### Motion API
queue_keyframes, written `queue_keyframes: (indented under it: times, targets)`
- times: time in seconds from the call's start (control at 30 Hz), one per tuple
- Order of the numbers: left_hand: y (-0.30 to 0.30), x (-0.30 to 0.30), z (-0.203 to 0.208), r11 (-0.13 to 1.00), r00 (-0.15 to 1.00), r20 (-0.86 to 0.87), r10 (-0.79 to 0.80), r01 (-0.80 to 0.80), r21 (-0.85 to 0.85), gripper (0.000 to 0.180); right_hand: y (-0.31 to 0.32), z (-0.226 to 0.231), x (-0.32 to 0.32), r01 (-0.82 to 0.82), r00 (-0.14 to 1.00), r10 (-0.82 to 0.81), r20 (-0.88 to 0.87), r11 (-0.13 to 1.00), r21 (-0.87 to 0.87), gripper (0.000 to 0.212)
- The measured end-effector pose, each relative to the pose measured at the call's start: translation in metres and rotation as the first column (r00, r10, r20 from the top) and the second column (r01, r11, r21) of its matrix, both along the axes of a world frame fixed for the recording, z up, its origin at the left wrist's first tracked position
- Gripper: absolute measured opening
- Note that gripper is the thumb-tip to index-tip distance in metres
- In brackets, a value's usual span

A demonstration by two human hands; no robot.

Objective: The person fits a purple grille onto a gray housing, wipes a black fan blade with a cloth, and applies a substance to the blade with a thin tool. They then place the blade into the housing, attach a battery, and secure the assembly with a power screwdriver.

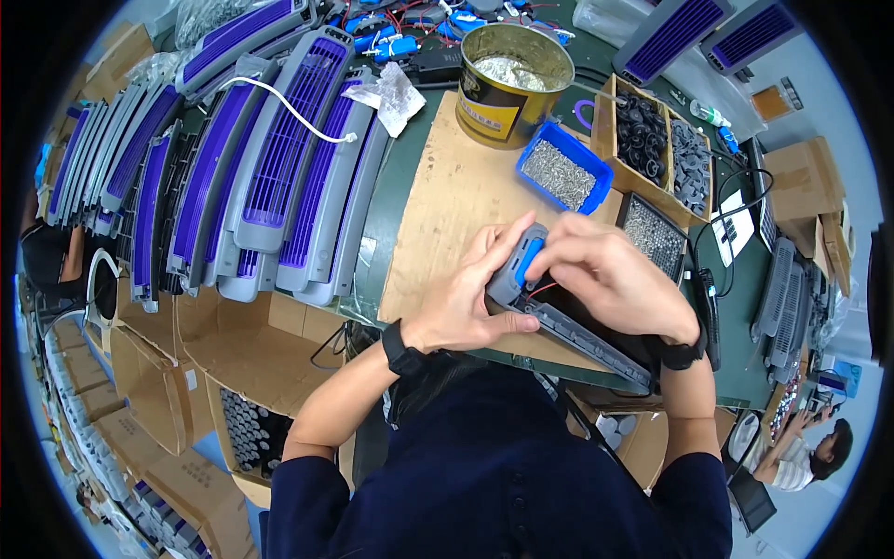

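Note:
My left hand (466, 296) is wrapped round the wide end of a long grey plastic housing (591, 343), with the thumb along its near side. The housing lies at a slant over the bench's front edge, its narrow end toward the lower right. Inside the wide end sits a blue battery pack (528, 259) with a thin red wire (541, 290) beside it. The curled fingers of my right hand (610, 275) press on the pack and partly hide it. Both wrists carry black bands.
A brown board (430, 200) lies under the work. Beyond stand a metal can (507, 93), a blue tray of screws (562, 170) and a wooden box of black and grey parts (643, 140). Purple-and-grey grilles (298, 130) are stacked left. Another person (801, 456) sits far right.

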State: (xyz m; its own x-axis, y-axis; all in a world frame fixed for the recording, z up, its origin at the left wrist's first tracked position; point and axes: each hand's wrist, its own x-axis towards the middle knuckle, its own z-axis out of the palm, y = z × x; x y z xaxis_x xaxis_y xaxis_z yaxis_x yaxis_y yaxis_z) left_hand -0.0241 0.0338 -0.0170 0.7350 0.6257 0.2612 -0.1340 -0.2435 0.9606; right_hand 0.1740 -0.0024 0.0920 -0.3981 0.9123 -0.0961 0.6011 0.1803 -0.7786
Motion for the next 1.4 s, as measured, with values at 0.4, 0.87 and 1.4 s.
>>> queue_keyframes:
  times: [0.4, 0.87, 1.4]
  targets:
    - [0.014, 0.028, 0.162, 0.844, 0.962, 0.267, 0.052, -0.185, 0.504, 0.08, -0.094, 0.116, -0.016, 0.667, 0.687, -0.373, -0.624, 0.664, 0.338, 0.026]
    - [-0.028, 0.132, 0.157, 0.798, 0.884, 0.426, -0.192, -0.112, 0.592, 0.094, -0.139, 0.131, 0.07, 0.412, 0.906, -0.416, -0.07, 0.835, 0.364, 0.065]
    - [-0.029, 0.134, 0.15, 0.686, 0.944, 0.135, -0.302, 0.117, 0.718, 0.091, -0.141, 0.11, 0.092, 0.5, 0.832, -0.405, -0.38, 0.844, 0.195, 0.076]
